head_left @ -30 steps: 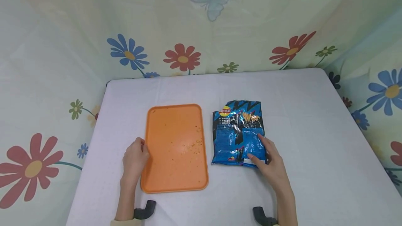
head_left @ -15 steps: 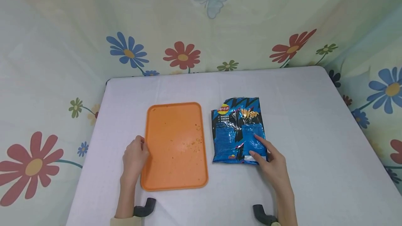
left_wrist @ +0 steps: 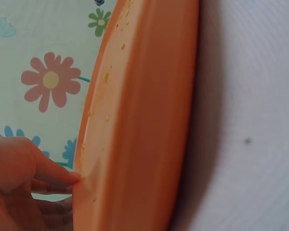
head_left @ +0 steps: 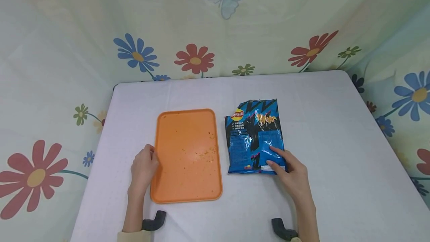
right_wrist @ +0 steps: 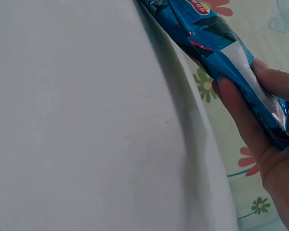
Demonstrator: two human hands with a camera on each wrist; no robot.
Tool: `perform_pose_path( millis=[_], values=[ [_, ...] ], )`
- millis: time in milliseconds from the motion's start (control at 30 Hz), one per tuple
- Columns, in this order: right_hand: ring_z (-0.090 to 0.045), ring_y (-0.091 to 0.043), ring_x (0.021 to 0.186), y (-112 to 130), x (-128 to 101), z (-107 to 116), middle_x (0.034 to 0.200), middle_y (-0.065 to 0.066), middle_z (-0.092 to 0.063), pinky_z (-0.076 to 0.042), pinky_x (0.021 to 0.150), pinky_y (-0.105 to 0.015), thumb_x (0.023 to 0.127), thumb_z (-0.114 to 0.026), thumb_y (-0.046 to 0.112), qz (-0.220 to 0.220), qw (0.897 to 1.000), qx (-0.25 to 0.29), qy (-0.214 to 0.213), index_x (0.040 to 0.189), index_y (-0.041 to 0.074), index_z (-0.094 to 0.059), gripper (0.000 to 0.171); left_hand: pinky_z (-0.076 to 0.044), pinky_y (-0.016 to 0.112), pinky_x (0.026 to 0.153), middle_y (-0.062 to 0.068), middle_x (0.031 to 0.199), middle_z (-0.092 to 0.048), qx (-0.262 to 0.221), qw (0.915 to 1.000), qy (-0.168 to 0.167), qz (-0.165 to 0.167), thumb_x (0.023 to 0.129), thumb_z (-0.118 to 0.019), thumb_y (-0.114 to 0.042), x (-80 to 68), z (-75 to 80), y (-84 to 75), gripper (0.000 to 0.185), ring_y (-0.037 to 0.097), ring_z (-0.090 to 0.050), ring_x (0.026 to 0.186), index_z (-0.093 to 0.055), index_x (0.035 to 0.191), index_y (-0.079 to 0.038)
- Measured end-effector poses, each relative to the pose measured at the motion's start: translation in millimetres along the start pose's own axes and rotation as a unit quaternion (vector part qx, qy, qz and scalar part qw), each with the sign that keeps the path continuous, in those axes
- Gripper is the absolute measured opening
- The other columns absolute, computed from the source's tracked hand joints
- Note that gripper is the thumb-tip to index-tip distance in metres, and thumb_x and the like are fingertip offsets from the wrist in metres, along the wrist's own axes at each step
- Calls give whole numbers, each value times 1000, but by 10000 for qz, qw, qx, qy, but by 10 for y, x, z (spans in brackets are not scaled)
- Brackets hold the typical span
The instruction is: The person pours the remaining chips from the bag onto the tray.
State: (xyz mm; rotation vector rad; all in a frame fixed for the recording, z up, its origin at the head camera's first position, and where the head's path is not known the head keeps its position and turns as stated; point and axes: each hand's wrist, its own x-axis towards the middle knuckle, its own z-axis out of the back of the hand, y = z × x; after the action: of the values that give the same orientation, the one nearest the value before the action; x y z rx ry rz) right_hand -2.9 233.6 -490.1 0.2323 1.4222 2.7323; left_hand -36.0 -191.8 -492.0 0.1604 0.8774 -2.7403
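An orange tray (head_left: 188, 156) with crumbs scattered over its right half lies on the white-covered table. At its left rim my left hand (head_left: 143, 167) pinches the edge; in the left wrist view the thumb (left_wrist: 58, 174) presses on the rim. Right of the tray is a blue and black snack bag (head_left: 255, 137), its top left corner torn away. My right hand (head_left: 291, 174) grips the bag's lower right corner, fingers on its face and around its side. The right wrist view shows the crinkled bag (right_wrist: 207, 48) between thumb and fingers.
A white cloth (head_left: 336, 152) covers the table, its far edge meeting a curtain (head_left: 268, 18) printed with flowers and a butterfly. Dark bent pieces (head_left: 155, 220) sit at both wrists.
The bag has shifted slightly away from me and lies a little straighter, with my right hand still gripping its corner. My left hand and the tray stay in place.
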Motion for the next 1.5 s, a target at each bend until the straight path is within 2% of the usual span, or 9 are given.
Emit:
perform_pose_path(
  millis=[67,200,333,433,600,867,1133,1333,1500],
  values=[
    [-65,-20,104,21,12,18,121,-16,-69,-44,80,-1,93,-75,5,172,9998,-54,-65,136,14,-68,44,-41,30,51,15,83,-62,-2,10000,6,-5,102,-52,-6,-1,3,-1,19,21,-54,61,-59,114,8],
    [-54,0,89,60,47,57,109,-11,-69,-47,69,-6,90,-76,-1,550,9984,-45,-151,133,12,-69,46,-41,29,51,16,82,-62,-8,10000,-9,-28,102,-52,-5,-2,8,-1,19,21,-54,61,-60,113,8],
    [-53,8,94,103,78,81,111,-12,-70,-47,76,-3,86,-78,-7,953,9953,-89,-172,130,10,-71,48,-41,29,51,15,81,-61,-12,10000,-7,-53,101,-52,-5,4,13,-6,18,20,-53,60,-60,112,8],
    [-56,10,102,141,114,96,113,-15,-72,-45,83,-2,82,-79,-11,1419,9895,-204,-174,129,8,-71,51,-41,30,50,15,80,-61,-27,10000,38,-46,102,-52,-5,17,13,-5,19,21,-54,60,-59,113,8],
    [-59,10,108,231,193,128,114,-15,-74,-44,88,-2,75,-82,-15,2099,9769,-354,-192,125,7,-73,56,-42,28,50,15,81,-61,-28,9999,114,-21,102,-52,-6,42,-2,1,20,20,-55,59,-59,115,8],
    [-61,9,111,396,300,156,117,-13,-74,-45,91,-4,68,-83,-20,2702,9625,-245,-67,123,4,-74,60,-41,29,49,15,81,-61,-11,9999,78,-87,102,-53,-7,43,0,22,20,20,-55,59,-59,114,8],
    [-73,-23,90,530,411,196,115,-12,-74,-47,88,-5,69,-84,-17,3186,9460,-589,108,122,4,-75,57,-41,30,50,15,81,-61,4,10000,53,-76,103,-53,-8,45,0,26,20,20,-55,59,-60,113,7],
    [-74,-21,82,582,476,214,111,-13,-74,-51,82,-8,68,-85,-16,3466,9349,-736,192,121,3,-75,57,-42,30,49,15,79,-61,28,10000,33,-37,102,-54,-7,47,-9,13,18,20,-55,58,-60,112,6],
    [-75,-22,82,614,543,212,112,-13,-74,-55,77,-13,65,-86,-17,3779,9230,-673,269,120,3,-75,59,-41,30,49,15,79,-60,10,10000,12,-54,102,-54,-7,45,-6,15,18,20,-54,59,-60,112,6]
  ],
)
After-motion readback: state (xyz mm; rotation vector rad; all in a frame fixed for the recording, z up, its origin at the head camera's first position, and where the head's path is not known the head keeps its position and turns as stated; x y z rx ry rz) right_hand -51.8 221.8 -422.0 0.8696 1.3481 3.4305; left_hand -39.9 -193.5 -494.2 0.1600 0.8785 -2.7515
